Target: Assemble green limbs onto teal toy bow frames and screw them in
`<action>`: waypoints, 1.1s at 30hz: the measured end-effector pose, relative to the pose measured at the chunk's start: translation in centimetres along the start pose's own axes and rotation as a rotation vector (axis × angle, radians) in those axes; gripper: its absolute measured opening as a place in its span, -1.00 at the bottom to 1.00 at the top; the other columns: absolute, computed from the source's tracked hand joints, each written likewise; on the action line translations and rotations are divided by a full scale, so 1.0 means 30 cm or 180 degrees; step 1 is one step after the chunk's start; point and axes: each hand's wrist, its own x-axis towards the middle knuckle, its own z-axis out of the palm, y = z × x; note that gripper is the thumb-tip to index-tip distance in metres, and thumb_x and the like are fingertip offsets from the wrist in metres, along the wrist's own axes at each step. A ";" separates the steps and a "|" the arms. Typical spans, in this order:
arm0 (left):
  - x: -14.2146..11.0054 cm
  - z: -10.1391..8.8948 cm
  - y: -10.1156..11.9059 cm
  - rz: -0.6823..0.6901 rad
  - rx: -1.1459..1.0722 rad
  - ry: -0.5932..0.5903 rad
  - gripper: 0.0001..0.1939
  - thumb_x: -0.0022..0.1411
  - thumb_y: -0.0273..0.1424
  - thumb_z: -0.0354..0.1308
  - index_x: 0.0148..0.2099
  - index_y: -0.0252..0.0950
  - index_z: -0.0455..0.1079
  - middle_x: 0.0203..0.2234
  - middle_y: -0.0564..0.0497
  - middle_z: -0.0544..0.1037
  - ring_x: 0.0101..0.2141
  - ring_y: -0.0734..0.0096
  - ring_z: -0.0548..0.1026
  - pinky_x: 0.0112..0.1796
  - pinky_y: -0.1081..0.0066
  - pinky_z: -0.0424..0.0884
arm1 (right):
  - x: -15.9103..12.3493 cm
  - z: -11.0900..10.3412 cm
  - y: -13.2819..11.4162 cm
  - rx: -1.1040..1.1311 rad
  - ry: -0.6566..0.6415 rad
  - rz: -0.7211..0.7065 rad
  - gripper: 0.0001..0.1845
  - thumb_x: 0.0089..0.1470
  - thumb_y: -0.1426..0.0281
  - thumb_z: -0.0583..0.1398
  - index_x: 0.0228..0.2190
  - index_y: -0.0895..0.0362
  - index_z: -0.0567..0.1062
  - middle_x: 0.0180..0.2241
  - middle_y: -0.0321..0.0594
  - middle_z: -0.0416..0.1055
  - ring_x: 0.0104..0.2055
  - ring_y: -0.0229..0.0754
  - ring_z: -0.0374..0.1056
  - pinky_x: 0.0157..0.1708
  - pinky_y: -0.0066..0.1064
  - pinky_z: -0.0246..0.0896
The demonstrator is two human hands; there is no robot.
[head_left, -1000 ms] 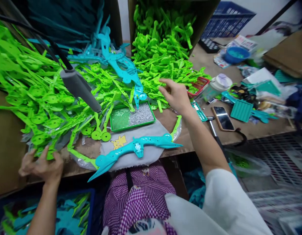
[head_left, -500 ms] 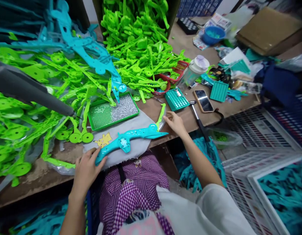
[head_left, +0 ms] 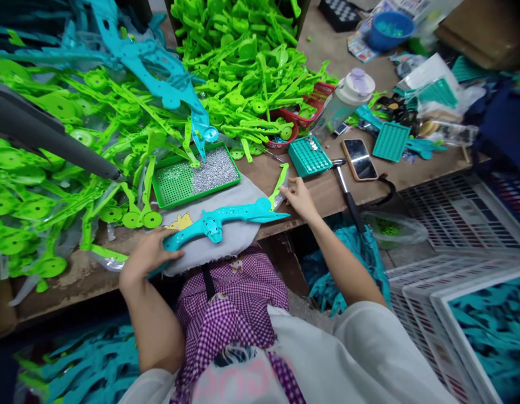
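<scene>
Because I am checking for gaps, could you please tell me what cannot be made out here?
All in the head view:
Curved blue part: left end partly covered by the left hand.
Right hand: too blurred to tell whether it grips the green limb.
Silver pieces in the green tray: too small to tell apart.
Dark grey tool: rear cut off by the picture's left edge.

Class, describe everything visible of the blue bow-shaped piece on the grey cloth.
The blue bow-shaped piece looks like glossy moulded plastic, with a holed central block, a round disc near its right end and a pointed tip. It lies crosswise over the grey cloth. The left hand clasps its left end, partly hiding it; a green strip meets its right end.
</scene>
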 end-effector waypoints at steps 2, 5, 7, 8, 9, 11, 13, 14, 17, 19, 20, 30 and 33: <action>0.013 -0.021 0.014 -0.0074 -0.0069 -0.0127 -0.41 -0.05 -0.13 0.36 0.05 -0.22 0.55 -0.03 -0.10 0.61 -0.09 -0.01 0.58 -0.04 0.21 0.47 | -0.002 0.003 0.003 0.0014 0.0028 -0.0048 -0.47 0.05 -0.04 0.24 -0.09 0.04 0.32 -0.55 -0.42 0.42 -0.60 -0.15 0.36 -0.40 -0.24 0.28; 0.008 -0.022 0.028 -0.0088 -0.0107 -0.0120 -0.39 -0.05 -0.14 0.34 0.07 -0.25 0.52 -0.03 -0.11 0.60 -0.09 0.00 0.57 -0.03 0.22 0.46 | -0.005 0.011 0.013 0.0036 0.0096 -0.0148 -0.46 0.04 -0.07 0.23 -0.11 0.04 0.32 -0.56 -0.40 0.41 -0.59 -0.14 0.35 -0.41 -0.25 0.26; -0.008 -0.002 0.030 -0.0011 -0.0069 0.0034 -0.41 0.00 -0.16 0.30 0.08 -0.27 0.50 -0.02 -0.13 0.58 -0.07 0.00 0.55 0.00 0.20 0.44 | -0.008 0.020 0.020 0.0129 0.0188 -0.0174 -0.43 0.03 -0.09 0.23 -0.10 0.05 0.32 -0.58 -0.42 0.38 -0.60 -0.15 0.32 -0.43 -0.26 0.24; -0.018 0.011 0.030 0.0052 -0.0037 0.0144 -0.43 0.03 -0.17 0.27 0.09 -0.28 0.48 -0.02 -0.15 0.56 -0.04 -0.01 0.54 0.02 0.18 0.43 | -0.011 0.025 0.023 0.0217 0.0246 -0.0173 -0.41 0.02 -0.09 0.23 -0.10 0.05 0.32 -0.59 -0.43 0.36 -0.61 -0.17 0.31 -0.45 -0.28 0.23; -0.030 0.024 0.028 0.0119 0.0005 0.0260 -0.44 0.07 -0.18 0.24 0.10 -0.29 0.47 -0.01 -0.17 0.55 -0.02 -0.01 0.52 0.04 0.16 0.42 | -0.014 0.031 0.025 0.0327 0.0309 -0.0166 -0.40 0.01 -0.10 0.24 -0.09 0.05 0.32 -0.60 -0.45 0.34 -0.62 -0.18 0.29 -0.48 -0.29 0.21; -0.054 0.049 0.025 0.0220 0.0115 0.0491 -0.48 0.14 -0.18 0.19 0.11 -0.30 0.44 0.00 -0.19 0.52 0.02 -0.02 0.49 0.07 0.13 0.40 | -0.021 0.040 0.026 0.0555 0.0425 -0.0158 -0.36 -0.02 -0.10 0.26 -0.06 0.05 0.31 -0.62 -0.48 0.31 -0.63 -0.21 0.25 -0.53 -0.33 0.18; -0.075 0.066 0.023 0.0276 0.0230 0.0684 -0.51 0.20 -0.18 0.16 0.12 -0.29 0.43 0.00 -0.20 0.51 0.02 -0.02 0.49 0.05 0.12 0.40 | -0.028 0.045 0.022 0.0751 0.0511 -0.0151 -0.33 -0.04 -0.08 0.29 -0.03 0.03 0.31 -0.63 -0.50 0.28 -0.64 -0.24 0.22 -0.57 -0.37 0.15; -0.083 0.071 0.023 0.0298 0.0277 0.0776 -0.52 0.22 -0.18 0.16 0.12 -0.29 0.43 -0.01 -0.19 0.51 0.01 -0.01 0.49 0.04 0.13 0.41 | -0.031 0.045 0.019 0.0832 0.0526 -0.0130 -0.31 -0.05 -0.07 0.31 -0.01 0.03 0.31 -0.63 -0.51 0.28 -0.63 -0.24 0.22 -0.58 -0.38 0.15; -0.097 0.077 0.023 0.0376 0.0405 0.1065 -0.56 0.26 -0.20 0.14 0.13 -0.29 0.42 -0.04 -0.20 0.51 -0.04 0.00 0.50 -0.03 0.14 0.42 | -0.037 0.035 0.000 0.1020 0.0480 0.0021 -0.30 -0.11 -0.10 0.32 -0.04 0.02 0.34 -0.60 -0.49 0.31 -0.60 -0.25 0.26 -0.57 -0.40 0.19; -0.099 0.080 0.019 0.0411 0.0478 0.1288 -0.56 0.29 -0.21 0.13 0.14 -0.29 0.43 -0.04 -0.22 0.51 -0.06 -0.01 0.49 -0.06 0.14 0.41 | -0.042 0.024 -0.020 0.1118 0.0409 0.0161 -0.32 -0.13 -0.13 0.31 -0.11 0.04 0.37 -0.54 -0.42 0.38 -0.54 -0.24 0.33 -0.54 -0.39 0.27; -0.099 0.083 0.015 0.0407 0.0512 0.1401 -0.56 0.30 -0.21 0.13 0.15 -0.29 0.43 -0.05 -0.24 0.51 -0.07 -0.01 0.49 -0.06 0.12 0.40 | -0.045 0.020 -0.033 0.1158 0.0386 0.0215 -0.33 -0.14 -0.14 0.31 -0.14 0.05 0.37 -0.48 -0.37 0.42 -0.50 -0.22 0.37 -0.51 -0.37 0.33; -0.122 0.108 0.037 0.0087 0.0724 0.2111 -0.64 0.32 -0.17 0.18 0.08 -0.22 0.49 -0.09 -0.25 0.54 -0.06 -0.06 0.48 -0.05 0.07 0.31 | -0.087 0.029 -0.121 0.1362 0.0747 0.0142 -0.31 -0.25 -0.07 0.41 -0.21 0.03 0.30 -0.28 -0.27 0.34 -0.29 -0.14 0.44 -0.40 -0.25 0.53; -0.135 0.052 0.047 0.0349 0.0624 0.1950 -0.59 0.38 -0.13 0.11 0.12 -0.26 0.46 -0.05 -0.24 0.56 -0.04 0.00 0.50 -0.05 0.14 0.34 | -0.093 0.039 -0.114 0.1443 0.0776 0.0099 -0.31 -0.26 -0.05 0.41 -0.22 0.04 0.30 -0.28 -0.29 0.32 -0.30 -0.16 0.41 -0.37 -0.23 0.53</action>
